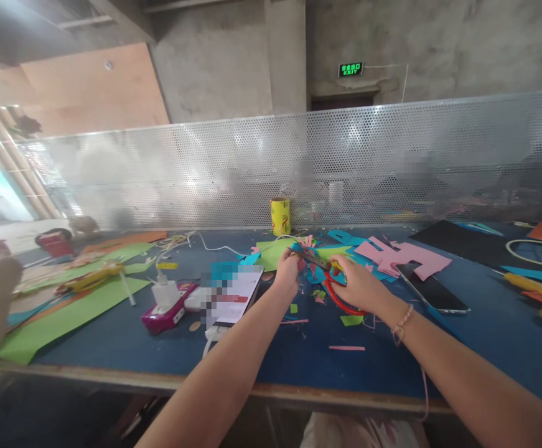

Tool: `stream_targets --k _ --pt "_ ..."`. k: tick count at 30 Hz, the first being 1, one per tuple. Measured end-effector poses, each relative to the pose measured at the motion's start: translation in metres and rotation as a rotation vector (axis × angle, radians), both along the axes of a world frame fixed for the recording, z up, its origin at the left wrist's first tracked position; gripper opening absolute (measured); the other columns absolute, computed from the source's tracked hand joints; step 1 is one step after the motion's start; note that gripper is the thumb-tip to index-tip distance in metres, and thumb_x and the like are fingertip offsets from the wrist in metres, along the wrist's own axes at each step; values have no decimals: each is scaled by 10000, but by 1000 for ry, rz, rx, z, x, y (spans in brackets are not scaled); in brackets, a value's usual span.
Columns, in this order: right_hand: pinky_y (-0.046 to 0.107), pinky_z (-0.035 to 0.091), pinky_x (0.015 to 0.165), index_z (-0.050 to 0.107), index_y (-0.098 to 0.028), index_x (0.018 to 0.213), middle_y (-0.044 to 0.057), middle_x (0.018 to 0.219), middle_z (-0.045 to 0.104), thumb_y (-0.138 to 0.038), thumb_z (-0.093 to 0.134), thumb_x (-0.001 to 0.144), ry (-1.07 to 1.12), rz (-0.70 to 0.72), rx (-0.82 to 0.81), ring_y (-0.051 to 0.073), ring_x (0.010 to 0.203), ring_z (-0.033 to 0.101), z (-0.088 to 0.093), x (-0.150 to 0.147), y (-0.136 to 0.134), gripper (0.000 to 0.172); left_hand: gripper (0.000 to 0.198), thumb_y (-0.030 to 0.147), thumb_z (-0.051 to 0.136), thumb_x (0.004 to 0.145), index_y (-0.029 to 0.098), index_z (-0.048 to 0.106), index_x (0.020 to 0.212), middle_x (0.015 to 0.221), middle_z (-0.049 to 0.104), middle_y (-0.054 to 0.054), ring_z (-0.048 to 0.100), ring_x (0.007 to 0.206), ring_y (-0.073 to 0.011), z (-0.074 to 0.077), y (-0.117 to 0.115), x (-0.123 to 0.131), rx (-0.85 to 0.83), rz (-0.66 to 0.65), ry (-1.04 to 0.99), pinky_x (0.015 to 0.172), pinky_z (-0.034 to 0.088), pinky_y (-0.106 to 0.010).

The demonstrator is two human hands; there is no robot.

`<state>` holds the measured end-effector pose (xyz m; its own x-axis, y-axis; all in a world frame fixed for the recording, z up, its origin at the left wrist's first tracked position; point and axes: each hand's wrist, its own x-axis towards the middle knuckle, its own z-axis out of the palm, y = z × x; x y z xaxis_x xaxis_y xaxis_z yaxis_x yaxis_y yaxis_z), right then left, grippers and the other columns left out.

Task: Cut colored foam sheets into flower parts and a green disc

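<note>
The right hand [359, 283] is closed around the red handles of the scissors [330, 280]. The left hand [287, 270] is pinched shut near the tip of the blades, and it seems to hold a small bit of paper there, too small to be sure of.

The blades point right at the left fingers. If they snap shut while those fingers sit so close, they could nip the skin. The little piece could also slip out and get lost in the scraps [317, 297] lying all around.

The scissors have dark blades and big red loop handles. They are held just above the blue table [299, 361], over a pile of blue, green and pink paper.

A pink paper shape [406, 256] lies to the right, with a black phone [432, 291] just beside it. To the left are a white booklet [236, 292] and a pink box [165, 314]. A yellow roll [280, 216] stands at the back by the metal screen [392, 162].
</note>
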<state>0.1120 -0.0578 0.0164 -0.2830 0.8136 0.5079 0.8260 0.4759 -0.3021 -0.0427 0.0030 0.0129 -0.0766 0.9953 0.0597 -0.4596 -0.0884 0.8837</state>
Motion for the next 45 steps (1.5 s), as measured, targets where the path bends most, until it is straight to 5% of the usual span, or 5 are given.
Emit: stream_targets --k 18,28,45 --pt "298 423 633 467 -171 1087 102 992 623 -335 532 771 -22 29 -41 197 758 599 -1 2 2 362 118 116 550 569 167 562 674 692 612 -13 567 641 -101 -4 3 0 24 63 30 611 410 -216" --pt "290 418 648 463 -167 1100 109 999 623 -343 527 777 -8 -19 -59 212 834 601 -1 2 2 373 81 151 604 563 147 560 630 619 583 6 538 594 -97 -3 3 -3 79 108 54 596 397 -219" --pt "257 385 605 476 -175 1037 88 920 623 -324 468 821 65 -42 -101 175 734 580 1 1 4 263 231 267 689 524 172 519 649 592 516 28 488 557 -91 -4 4 -1 66 82 45 500 334 -200"
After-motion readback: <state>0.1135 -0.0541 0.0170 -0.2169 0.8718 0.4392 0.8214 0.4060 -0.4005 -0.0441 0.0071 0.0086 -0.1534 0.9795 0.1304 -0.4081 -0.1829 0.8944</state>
